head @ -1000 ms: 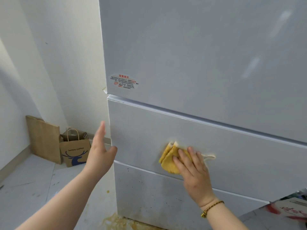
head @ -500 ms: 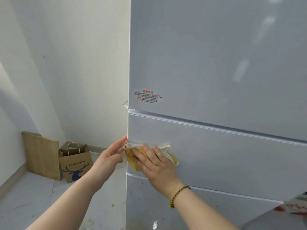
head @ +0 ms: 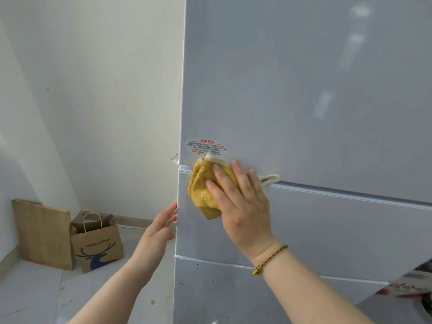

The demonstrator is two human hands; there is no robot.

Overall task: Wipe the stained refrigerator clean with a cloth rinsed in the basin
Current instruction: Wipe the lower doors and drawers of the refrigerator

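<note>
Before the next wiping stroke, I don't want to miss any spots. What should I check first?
1. Cloth pressed flat on the refrigerator: ok, the right hand presses it with straight fingers across the seam below the upper door.
2. Left hand steadying the refrigerator's left edge: ok, its fingertips are at that edge.
3. Sticker kept away from the cloth: not ok, the cloth's top reaches the sticker's lower edge.
4. Bottom drawer clean: not ok, dark specks show.
5. Loop tucked in: not ok, it sticks out to the right of the hand.
6. Basin nearby: cannot tell, it is not in view.
</note>
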